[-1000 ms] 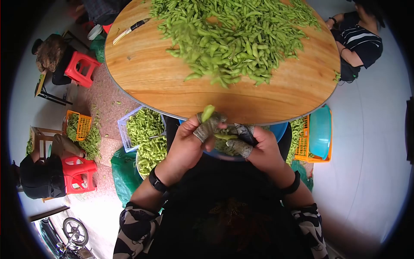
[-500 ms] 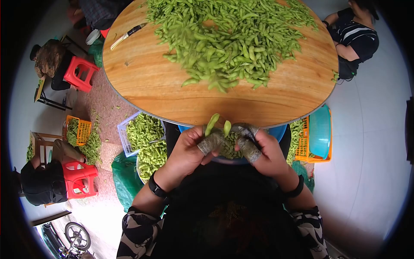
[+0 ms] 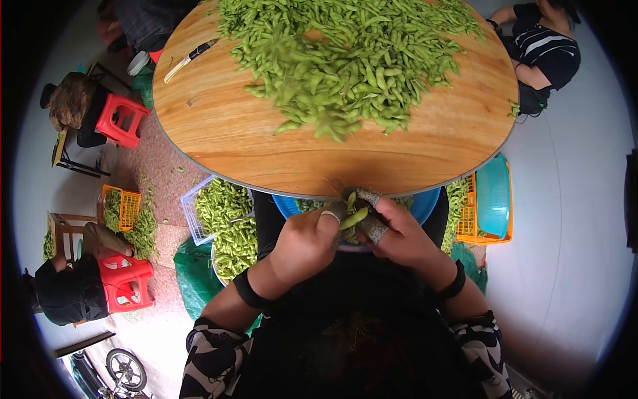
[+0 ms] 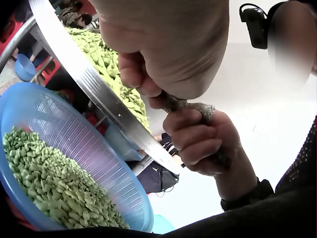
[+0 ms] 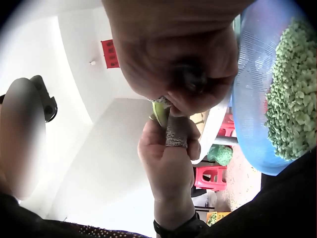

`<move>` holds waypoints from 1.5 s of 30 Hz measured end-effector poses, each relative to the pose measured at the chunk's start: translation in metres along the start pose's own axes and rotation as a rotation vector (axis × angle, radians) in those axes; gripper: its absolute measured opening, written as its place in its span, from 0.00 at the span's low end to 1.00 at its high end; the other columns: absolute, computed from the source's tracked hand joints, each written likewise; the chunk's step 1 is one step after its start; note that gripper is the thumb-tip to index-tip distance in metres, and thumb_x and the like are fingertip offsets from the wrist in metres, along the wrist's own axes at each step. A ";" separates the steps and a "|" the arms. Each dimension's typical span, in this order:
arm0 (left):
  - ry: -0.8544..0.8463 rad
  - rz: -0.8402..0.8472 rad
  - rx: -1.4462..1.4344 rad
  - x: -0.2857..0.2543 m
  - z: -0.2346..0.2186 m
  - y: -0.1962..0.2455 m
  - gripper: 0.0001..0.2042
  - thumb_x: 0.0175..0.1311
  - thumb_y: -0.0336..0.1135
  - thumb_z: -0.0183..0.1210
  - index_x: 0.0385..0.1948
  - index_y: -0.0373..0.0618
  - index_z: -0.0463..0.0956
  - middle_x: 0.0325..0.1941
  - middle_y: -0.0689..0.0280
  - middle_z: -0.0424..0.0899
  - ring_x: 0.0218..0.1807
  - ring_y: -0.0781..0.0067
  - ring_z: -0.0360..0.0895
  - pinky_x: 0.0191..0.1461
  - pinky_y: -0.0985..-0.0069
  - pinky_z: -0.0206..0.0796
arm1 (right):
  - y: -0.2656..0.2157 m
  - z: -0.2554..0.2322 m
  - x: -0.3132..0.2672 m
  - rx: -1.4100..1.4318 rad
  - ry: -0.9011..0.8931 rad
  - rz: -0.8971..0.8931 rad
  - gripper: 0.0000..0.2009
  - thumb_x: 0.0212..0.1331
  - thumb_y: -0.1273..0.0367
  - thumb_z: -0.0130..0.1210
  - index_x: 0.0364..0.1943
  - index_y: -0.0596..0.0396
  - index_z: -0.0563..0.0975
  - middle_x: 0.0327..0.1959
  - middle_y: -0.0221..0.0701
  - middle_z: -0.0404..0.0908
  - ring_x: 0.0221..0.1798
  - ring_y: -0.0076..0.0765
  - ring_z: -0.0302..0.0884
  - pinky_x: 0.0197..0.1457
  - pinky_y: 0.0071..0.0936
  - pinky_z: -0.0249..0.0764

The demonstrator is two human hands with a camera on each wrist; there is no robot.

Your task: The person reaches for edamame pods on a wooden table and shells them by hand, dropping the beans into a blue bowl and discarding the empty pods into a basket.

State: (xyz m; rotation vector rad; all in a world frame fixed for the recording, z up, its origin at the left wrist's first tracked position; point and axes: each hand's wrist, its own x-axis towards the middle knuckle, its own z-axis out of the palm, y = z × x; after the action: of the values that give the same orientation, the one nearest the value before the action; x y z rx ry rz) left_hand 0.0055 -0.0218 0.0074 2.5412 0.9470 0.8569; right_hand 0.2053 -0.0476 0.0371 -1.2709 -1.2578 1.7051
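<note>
My left hand (image 3: 302, 241) pinches a green soybean pod (image 3: 357, 217) just past the table's near edge. My right hand (image 3: 407, 234) meets it there, thumb close against the pod. A dark-handled tool (image 5: 194, 77) lies in the curled right palm; its working end is hidden. Worn grey wraps cover thumbs and fingers on both hands. Below them, a blue mesh basket (image 4: 54, 99) holds shelled green beans (image 4: 64, 191). A large heap of pods (image 3: 359, 73) covers the far part of the round wooden table (image 3: 219, 133).
A knife (image 3: 191, 60) with a dark handle lies at the table's left. Crates of pods stand on both sides: a white one (image 3: 193, 199) at left, an orange one (image 3: 469, 216) at right with a teal basin (image 3: 492, 199). Red stools (image 3: 123, 282) and seated people are further off.
Two upright pods showed at the left hand half a second ago; now a pod lies tilted between the hands. The left hand has turned and moved right, closer to the right hand.
</note>
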 end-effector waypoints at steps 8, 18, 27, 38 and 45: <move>-0.249 -0.764 -1.806 0.009 -0.019 -0.014 0.08 0.70 0.33 0.52 0.42 0.41 0.77 0.18 0.72 0.71 0.15 0.87 0.59 0.19 0.88 0.48 | 0.009 -0.018 0.005 0.860 -0.404 0.253 0.12 0.66 0.69 0.48 0.52 0.49 0.71 0.25 0.21 0.71 0.17 0.14 0.55 0.20 0.13 0.51; -0.021 -0.071 -0.342 0.013 -0.003 -0.019 0.05 0.62 0.31 0.59 0.34 0.40 0.75 0.25 0.60 0.78 0.21 0.69 0.74 0.25 0.75 0.67 | 0.005 -0.005 0.002 0.120 -0.080 0.055 0.16 0.65 0.72 0.43 0.57 0.50 0.69 0.26 0.21 0.71 0.20 0.12 0.61 0.22 0.14 0.59; -0.162 -0.548 -1.100 0.018 -0.014 -0.009 0.05 0.66 0.31 0.55 0.34 0.40 0.74 0.24 0.60 0.79 0.19 0.71 0.72 0.20 0.78 0.62 | -0.002 -0.012 -0.011 0.438 -0.055 0.176 0.15 0.66 0.71 0.45 0.56 0.49 0.70 0.25 0.23 0.71 0.20 0.14 0.59 0.21 0.14 0.55; -0.487 -0.390 -0.743 0.011 -0.005 -0.002 0.04 0.62 0.25 0.53 0.36 0.39 0.72 0.30 0.59 0.80 0.27 0.67 0.76 0.31 0.72 0.68 | 0.032 -0.008 0.001 -0.748 0.304 -0.504 0.18 0.44 0.64 0.67 0.31 0.61 0.72 0.26 0.44 0.75 0.32 0.52 0.77 0.34 0.40 0.74; -0.454 -0.455 -0.689 0.003 -0.013 -0.002 0.04 0.60 0.24 0.52 0.36 0.39 0.73 0.30 0.56 0.82 0.33 0.56 0.81 0.35 0.69 0.71 | 0.043 0.002 0.008 -0.881 0.298 -0.446 0.15 0.41 0.67 0.65 0.27 0.60 0.70 0.26 0.44 0.76 0.32 0.55 0.77 0.33 0.44 0.74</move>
State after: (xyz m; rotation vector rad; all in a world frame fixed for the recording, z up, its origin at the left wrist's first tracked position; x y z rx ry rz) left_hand -0.0019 -0.0173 0.0178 1.7219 0.8375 0.3505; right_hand 0.2023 -0.0545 -0.0062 -1.4721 -2.0001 0.5999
